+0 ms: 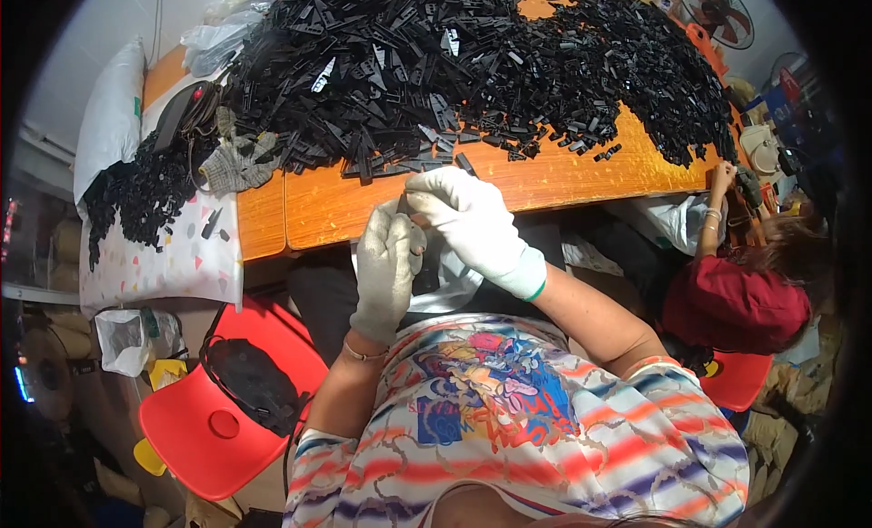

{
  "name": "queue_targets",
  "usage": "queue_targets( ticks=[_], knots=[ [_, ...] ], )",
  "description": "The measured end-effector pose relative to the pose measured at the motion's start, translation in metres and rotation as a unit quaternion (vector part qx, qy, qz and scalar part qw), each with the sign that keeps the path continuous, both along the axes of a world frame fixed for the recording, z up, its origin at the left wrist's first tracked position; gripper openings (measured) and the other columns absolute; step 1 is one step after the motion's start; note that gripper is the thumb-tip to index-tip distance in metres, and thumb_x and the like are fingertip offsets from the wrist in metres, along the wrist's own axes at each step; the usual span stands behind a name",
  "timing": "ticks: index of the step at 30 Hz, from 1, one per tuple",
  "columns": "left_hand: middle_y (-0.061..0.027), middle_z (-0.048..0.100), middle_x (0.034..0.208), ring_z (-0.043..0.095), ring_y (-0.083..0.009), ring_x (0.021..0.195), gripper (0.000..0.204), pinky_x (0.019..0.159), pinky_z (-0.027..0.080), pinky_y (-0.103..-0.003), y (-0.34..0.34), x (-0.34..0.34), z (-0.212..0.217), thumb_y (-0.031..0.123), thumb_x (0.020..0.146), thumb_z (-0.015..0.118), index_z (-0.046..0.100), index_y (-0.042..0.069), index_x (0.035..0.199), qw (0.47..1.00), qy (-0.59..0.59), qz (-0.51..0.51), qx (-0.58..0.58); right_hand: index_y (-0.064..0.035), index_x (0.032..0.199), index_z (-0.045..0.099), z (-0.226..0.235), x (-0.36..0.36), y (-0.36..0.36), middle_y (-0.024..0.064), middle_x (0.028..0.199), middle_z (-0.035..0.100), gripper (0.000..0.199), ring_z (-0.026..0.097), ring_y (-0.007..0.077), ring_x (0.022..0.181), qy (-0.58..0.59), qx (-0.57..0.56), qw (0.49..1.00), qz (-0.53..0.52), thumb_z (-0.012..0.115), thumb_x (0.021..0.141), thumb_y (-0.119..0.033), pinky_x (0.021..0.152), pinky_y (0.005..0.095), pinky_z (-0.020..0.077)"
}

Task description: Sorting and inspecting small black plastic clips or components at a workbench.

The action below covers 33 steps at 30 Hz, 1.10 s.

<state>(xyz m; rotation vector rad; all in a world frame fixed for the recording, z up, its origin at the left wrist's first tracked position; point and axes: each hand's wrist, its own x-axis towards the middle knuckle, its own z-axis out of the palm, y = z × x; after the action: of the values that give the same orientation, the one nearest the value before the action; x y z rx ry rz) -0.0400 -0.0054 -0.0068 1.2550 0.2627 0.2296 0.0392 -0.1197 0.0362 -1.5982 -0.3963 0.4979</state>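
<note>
Both my hands wear pale knit gloves and meet just in front of the table's near edge. My left hand (385, 269) is closed, its fingers curled upward, with grey-stained fingertips. From the right, my right hand (472, 221) reaches across with fingers bent in a pinch above the left fingertips. A sliver of a small dark piece (403, 204) shows between the two hands; the fingers hide most of it, so its shape cannot be told. Beyond them a large heap of black plastic parts (381, 83) covers much of the wooden table (341, 210).
Smaller black parts (627, 64) are heaped at the far right. A spare glove (238, 164) and a white sack (113, 110) lie on the left. Below stands a red chair (195, 428) with a black bag. A person in a red shirt (740, 296) sits at right.
</note>
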Motion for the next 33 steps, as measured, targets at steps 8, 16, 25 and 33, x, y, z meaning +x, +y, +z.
queue_targets(
  ticks=[8,16,25,33],
  knots=[
    [0.002,0.048,0.072,0.039,-0.0015,0.057,0.026,0.049,0.031,-0.016,-0.004,0.001,0.002,0.016,0.103,0.04,0.049,0.0,0.122,1.0,0.021,0.015,0.01,-0.0018,0.113,0.063,-0.018,0.002,-0.003,0.0109,0.102,0.066,0.026,0.065,0.02,0.094,-0.23,-0.099,0.968,0.011,0.062,0.092,-0.016,0.082,0.0286,0.0513],
    [0.0026,0.05,0.071,0.04,-0.0014,0.056,0.02,0.048,0.034,-0.017,-0.007,0.002,0.002,0.009,0.1,0.042,0.054,0.0,0.114,0.998,0.013,0.042,0.033,-0.0064,0.112,0.063,-0.018,-0.001,-0.003,0.0127,0.099,0.065,0.025,0.067,0.0255,0.087,-0.327,-0.15,0.933,0.0,0.064,0.09,-0.019,0.075,0.0319,0.0529],
    [0.0031,0.048,0.074,0.041,-0.0028,0.061,0.015,0.054,0.036,-0.019,-0.005,0.0,-0.011,0.009,0.1,0.042,0.054,-0.001,0.1,0.992,-0.005,0.053,0.113,-0.0071,0.088,0.053,-0.02,0.009,-0.004,0.0119,0.075,0.057,0.013,0.061,0.0311,0.063,-0.519,-0.255,0.812,0.076,0.06,0.083,-0.016,0.053,0.039,0.0485],
    [0.0024,0.047,0.066,0.04,-0.0046,0.056,0.027,0.049,0.033,-0.024,-0.008,0.031,-0.012,0.017,0.101,0.042,0.054,0.002,0.083,0.994,0.057,0.049,0.079,-0.0092,0.084,0.054,-0.034,0.027,-0.007,0.0137,0.068,0.058,0.011,0.061,0.036,0.06,-0.511,-0.278,0.812,0.042,0.058,0.083,-0.02,0.053,0.0445,0.0496]
  ],
)
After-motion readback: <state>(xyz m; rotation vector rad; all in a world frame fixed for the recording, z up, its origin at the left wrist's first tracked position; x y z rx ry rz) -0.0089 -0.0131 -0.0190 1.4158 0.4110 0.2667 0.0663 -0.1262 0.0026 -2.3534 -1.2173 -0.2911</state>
